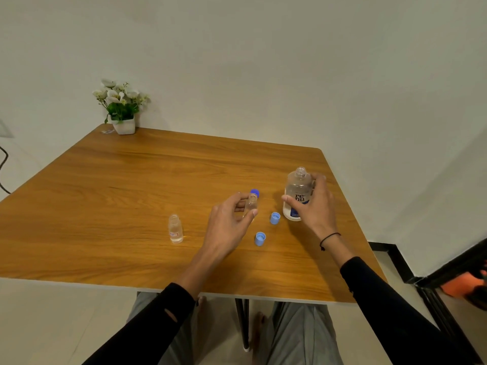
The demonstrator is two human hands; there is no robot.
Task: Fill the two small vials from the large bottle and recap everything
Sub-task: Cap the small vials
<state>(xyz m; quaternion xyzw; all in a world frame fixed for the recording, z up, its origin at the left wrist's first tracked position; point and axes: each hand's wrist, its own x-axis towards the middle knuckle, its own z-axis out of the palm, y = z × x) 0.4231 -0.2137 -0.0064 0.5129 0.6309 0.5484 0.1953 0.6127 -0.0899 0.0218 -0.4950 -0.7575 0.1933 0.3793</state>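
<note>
The large clear bottle [297, 191] stands uncapped at the right of the wooden table [131, 180], and my right hand [313, 204] grips its side. My left hand [229, 219] holds a small open vial [251, 202] between thumb and fingers. A second small vial [175, 229], uncapped and with clear liquid inside, stands alone to the left. Two light blue caps [274, 218] [260, 238] lie upside down between my hands. A darker blue cap [254, 192] sits just behind the held vial.
A white pot of artificial flowers [121, 109] stands at the table's far left corner. A black frame [421, 283] and an orange object are on the floor at the right. The table's near edge runs just above my knees.
</note>
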